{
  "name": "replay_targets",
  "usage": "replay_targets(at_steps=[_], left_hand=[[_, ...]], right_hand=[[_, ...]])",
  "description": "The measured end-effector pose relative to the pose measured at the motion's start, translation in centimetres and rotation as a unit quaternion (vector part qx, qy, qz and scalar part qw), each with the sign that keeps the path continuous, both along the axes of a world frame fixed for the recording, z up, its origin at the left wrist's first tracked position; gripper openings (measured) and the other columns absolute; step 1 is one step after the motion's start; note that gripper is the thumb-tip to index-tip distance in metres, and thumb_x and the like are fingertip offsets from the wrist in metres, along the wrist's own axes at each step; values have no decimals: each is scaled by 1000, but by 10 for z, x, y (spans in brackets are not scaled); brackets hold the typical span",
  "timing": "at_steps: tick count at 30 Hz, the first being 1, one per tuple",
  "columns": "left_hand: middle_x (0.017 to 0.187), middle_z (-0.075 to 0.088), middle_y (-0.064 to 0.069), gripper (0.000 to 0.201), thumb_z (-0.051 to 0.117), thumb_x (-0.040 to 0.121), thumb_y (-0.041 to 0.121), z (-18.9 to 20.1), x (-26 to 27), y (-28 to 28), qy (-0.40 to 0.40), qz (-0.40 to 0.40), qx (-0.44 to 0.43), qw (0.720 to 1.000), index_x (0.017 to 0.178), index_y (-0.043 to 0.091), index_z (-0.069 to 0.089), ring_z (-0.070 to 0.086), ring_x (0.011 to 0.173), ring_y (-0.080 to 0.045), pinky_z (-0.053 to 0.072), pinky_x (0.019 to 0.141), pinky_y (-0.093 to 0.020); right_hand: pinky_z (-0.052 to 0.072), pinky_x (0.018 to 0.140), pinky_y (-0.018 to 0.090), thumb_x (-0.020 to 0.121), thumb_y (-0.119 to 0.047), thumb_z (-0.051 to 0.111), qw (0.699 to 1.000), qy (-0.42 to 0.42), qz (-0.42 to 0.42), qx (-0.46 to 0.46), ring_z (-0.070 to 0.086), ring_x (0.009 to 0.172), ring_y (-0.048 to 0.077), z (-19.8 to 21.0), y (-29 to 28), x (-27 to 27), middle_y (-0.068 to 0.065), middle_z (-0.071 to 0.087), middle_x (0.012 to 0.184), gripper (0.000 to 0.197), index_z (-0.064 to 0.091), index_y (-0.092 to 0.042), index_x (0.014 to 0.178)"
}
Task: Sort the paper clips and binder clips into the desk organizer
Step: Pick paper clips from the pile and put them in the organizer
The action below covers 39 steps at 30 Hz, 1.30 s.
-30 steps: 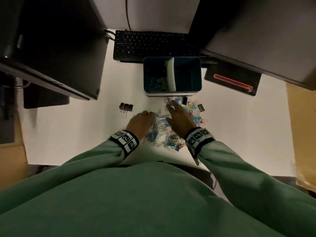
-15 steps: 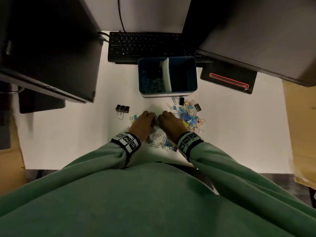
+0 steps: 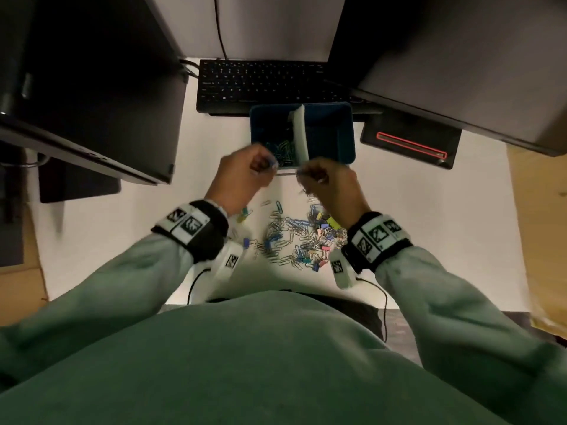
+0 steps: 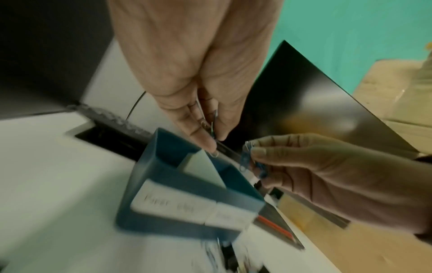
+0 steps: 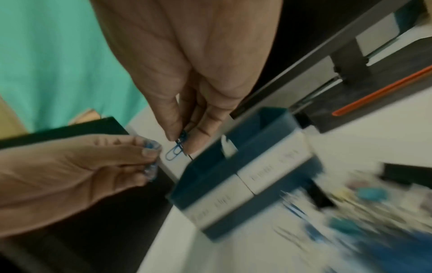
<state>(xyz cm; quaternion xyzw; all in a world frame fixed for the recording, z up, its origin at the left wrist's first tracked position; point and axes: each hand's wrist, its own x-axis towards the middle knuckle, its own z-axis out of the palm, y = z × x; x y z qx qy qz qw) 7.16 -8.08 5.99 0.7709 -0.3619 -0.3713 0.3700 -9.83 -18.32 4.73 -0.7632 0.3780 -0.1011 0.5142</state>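
Left hand [image 3: 242,174]: pinched blurred paper clips [image 4: 211,127].
Right hand [image 3: 329,182]: pinched blue paper clips.
Desk organizer [image 3: 345,139]: label text unreadable.

Monitors [image 3: 92,96] flank the desk organizer [image 3: 345,139]; its top lies open.

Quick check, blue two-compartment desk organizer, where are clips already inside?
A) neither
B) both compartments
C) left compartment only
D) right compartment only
C: in the head view, coloured paper clips lie in the left compartment of the blue desk organizer, beside the white divider; no clips show in the right compartment.
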Motion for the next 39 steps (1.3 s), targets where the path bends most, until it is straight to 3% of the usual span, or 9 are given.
replay_targets(at_steps=[4, 7, 10, 13, 18, 22, 27, 33, 39], left_hand=[[87, 69, -1, 16, 70, 81, 14, -3, 25, -42, -57, -4, 9, 998, 96, 17, 67, 66, 79, -19, 57, 76, -33], [114, 58, -6, 37, 71, 79, 13, -11, 26, -37, -165, -35, 25, 985, 114, 19, 58, 61, 91, -19, 52, 82, -31], [104, 54, 0, 24, 69, 83, 16, -20, 9, 2, -217, -51, 12, 975, 102, 19, 55, 56, 83, -13, 48, 74, -28], [92, 58, 3, 11, 66, 87, 26, -42, -17, 45, -197, -205, 108, 953, 93, 20, 58, 58, 78, -11, 52, 72, -28], [106, 53, -5, 35, 62, 87, 38, -84, -45, 74, -212, -351, 192, 892, 115, 17, 54, 56, 93, -23, 50, 74, -35], [105, 55, -9, 29, 57, 92, 31, -95, -47, 82, -228, -325, 162, 903, 114, 13, 55, 56, 96, -26, 49, 73, -36], [95, 55, 4, 12, 67, 84, 26, -86, -36, 101, -178, -182, 103, 962, 94, 23, 60, 51, 78, -12, 46, 66, -27], [92, 59, 6, 10, 69, 83, 24, -77, 11, 120, -127, 2, 128, 984, 90, 20, 62, 59, 78, -17, 47, 73, -28], [103, 52, -6, 44, 60, 87, 17, -95, 16, 130, -244, -83, 132, 957, 129, 28, 55, 56, 88, -21, 50, 76, -31]], right_hand=[[48, 69, 10, 87, -13, 66, 996, -10, -45, -73, 60, 72, 4, 16, -30, 50, 0, 71, 87, 12, 70, -11, 98], [53, 85, 29, 88, -14, 65, 990, 77, 13, -119, 63, 87, 15, 11, -38, 69, 8, 69, 105, 20, 69, -11, 107], [52, 84, 33, 89, -16, 63, 976, 71, 45, -200, 61, 101, 23, 3, -23, 53, 10, 59, 119, 26, 63, -10, 115], [53, 81, 30, 90, -16, 62, 964, 100, 121, -213, 61, 98, 20, -23, 8, 20, 6, 59, 116, 21, 62, -13, 111], [42, 106, 39, 88, -7, 62, 909, 239, 292, -179, 40, 134, 28, -77, 49, -9, 12, 35, 150, 61, 37, -10, 143], [30, 116, 45, 78, 11, 62, 876, 236, 377, -188, 11, 148, 27, -92, 65, -18, 11, 6, 161, 86, 19, -6, 150], [26, 118, 38, 82, 15, 49, 887, 193, 374, -190, 26, 144, 27, -80, 65, -16, 12, 25, 157, 72, 30, -8, 148], [18, 121, 41, 90, 3, 46, 884, 196, 372, -204, 6, 149, 26, -90, 68, 24, 9, 3, 162, 70, 15, -10, 152], [11, 121, 45, 98, -11, 41, 842, 257, 402, -252, -4, 149, 30, -94, 77, 17, 12, -8, 161, 66, 6, -13, 153]])
